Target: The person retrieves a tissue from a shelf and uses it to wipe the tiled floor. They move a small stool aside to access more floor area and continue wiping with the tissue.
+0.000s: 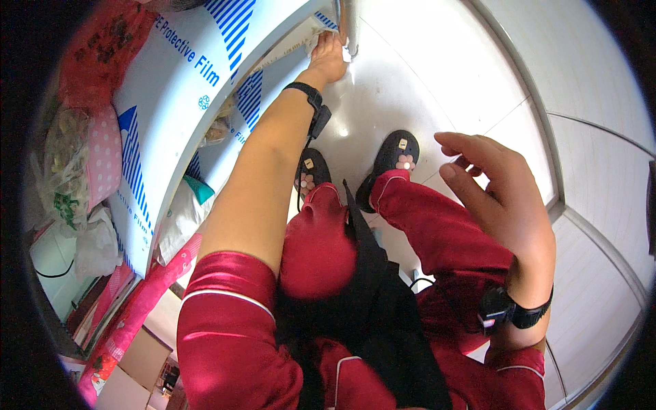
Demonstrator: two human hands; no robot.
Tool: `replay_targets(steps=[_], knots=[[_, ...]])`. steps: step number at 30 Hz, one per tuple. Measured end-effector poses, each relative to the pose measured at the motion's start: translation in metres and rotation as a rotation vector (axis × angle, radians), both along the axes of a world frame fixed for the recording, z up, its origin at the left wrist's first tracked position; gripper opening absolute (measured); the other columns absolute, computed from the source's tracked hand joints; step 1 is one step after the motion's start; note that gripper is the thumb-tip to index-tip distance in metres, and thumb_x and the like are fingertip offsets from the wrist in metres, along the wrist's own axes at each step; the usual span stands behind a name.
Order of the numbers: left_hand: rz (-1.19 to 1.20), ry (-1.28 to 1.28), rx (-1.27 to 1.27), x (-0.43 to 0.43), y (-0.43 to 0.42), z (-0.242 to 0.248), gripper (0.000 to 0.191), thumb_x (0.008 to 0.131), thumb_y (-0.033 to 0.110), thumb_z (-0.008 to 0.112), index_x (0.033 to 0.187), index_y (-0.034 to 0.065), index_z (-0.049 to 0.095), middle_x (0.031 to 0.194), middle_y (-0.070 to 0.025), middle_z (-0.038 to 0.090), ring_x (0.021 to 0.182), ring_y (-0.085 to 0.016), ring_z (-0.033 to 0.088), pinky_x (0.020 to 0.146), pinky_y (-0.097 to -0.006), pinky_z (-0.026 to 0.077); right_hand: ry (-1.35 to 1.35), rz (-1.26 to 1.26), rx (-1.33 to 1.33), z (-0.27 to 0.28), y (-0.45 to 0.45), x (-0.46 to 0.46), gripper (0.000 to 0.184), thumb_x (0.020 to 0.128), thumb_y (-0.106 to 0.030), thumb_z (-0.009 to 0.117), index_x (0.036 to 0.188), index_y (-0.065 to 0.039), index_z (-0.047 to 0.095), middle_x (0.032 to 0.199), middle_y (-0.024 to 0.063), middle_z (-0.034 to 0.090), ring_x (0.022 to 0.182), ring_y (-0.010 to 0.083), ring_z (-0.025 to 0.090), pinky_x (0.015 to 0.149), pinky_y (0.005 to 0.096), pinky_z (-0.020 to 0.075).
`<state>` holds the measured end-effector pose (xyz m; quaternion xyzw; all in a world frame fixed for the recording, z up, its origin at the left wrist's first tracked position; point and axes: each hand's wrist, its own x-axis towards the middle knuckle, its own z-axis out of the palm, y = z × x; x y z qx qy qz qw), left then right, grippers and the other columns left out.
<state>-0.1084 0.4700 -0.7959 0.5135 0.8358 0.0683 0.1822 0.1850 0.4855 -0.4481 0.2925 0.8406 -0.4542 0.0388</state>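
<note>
My left hand (pixel 328 57) reaches out to the top of the picture, pressing a white cloth or tissue (pixel 346 54) against the end post of a shelf unit (pixel 348 25). Its fingers are bent over the white piece, most of which is hidden beneath them. At the right, my right hand (pixel 461 159) is raised over the pale floor, fingers loosely curled and thumb apart, with nothing in it. Both wrists wear black straps with small devices. Below lie my knees in red trousers and my dark slippers (pixel 397 151) with flower ornaments.
Shelves covered in printed protective film (pixel 169 102) stand on the left. They bear a red plastic bag (pixel 102 51), a pink dotted item (pixel 105 154) and clear bags. A rolled pink sheet (pixel 148 302) leans at lower left. Pale panelled doors (pixel 589 164) line the right side.
</note>
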Motion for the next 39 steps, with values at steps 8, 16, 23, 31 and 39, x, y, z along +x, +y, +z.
replay_targets(steps=[8, 16, 23, 31, 39], knots=[[-0.045, 0.157, 0.012, 0.011, -0.047, 0.009, 0.058, 0.083, 0.005, 0.041, 0.138, 0.0002, 0.024, 0.143, -0.021, 0.025, 0.134, -0.036, 0.025, 0.11, -0.0433, 0.024, -0.067, -0.04, -0.04, 0.001, -0.003, -0.001, 0.029, 0.086, -0.009, 0.061, 0.114, -0.001, 0.06, 0.097, 0.0123, 0.065, 0.084, 0.017, 0.059, 0.073, 0.0279, 0.0469], [0.305, 0.054, -0.253, 0.005, -0.251, 0.02, 0.071, 0.082, 0.003, 0.042, 0.144, 0.0028, 0.009, 0.151, -0.019, 0.006, 0.141, -0.031, 0.004, 0.114, -0.0416, 0.007, -0.11, -0.09, -0.095, -0.001, -0.004, 0.011, 0.03, 0.088, -0.01, 0.058, 0.116, -0.001, 0.058, 0.1, 0.0116, 0.064, 0.09, 0.0157, 0.059, 0.079, 0.0281, 0.0469], [0.814, 0.039, -0.407, 0.011, -0.417, 0.011, 0.072, 0.082, -0.002, 0.036, 0.144, 0.0012, 0.0, 0.15, -0.0227, -0.002, 0.14, -0.033, 0.001, 0.114, -0.0418, 0.006, -0.054, -0.038, -0.088, -0.003, -0.015, 0.002, 0.03, 0.087, -0.009, 0.058, 0.117, -0.002, 0.059, 0.102, 0.0132, 0.064, 0.09, 0.0176, 0.06, 0.081, 0.03, 0.0481], [0.817, 0.153, -0.587, -0.012, -0.38, -0.011, 0.058, 0.085, 0.018, 0.048, 0.133, -0.0099, 0.031, 0.143, -0.0284, 0.023, 0.132, -0.048, 0.016, 0.108, -0.0543, 0.013, -0.06, 0.048, 0.059, 0.006, -0.021, -0.007, 0.031, 0.086, -0.015, 0.06, 0.114, -0.001, 0.06, 0.101, 0.0179, 0.064, 0.086, 0.0232, 0.064, 0.072, 0.0338, 0.0516], [0.53, -0.784, 0.17, 0.028, -0.219, 0.101, 0.028, 0.086, 0.014, 0.053, 0.112, 0.0071, 0.06, 0.097, -0.0051, 0.064, 0.086, -0.016, 0.058, 0.078, -0.0271, 0.045, 0.055, 0.109, 0.214, -0.009, -0.013, -0.008, 0.033, 0.088, -0.025, 0.057, 0.112, -0.003, 0.061, 0.097, 0.0152, 0.066, 0.086, 0.0267, 0.063, 0.079, 0.0353, 0.0495]])
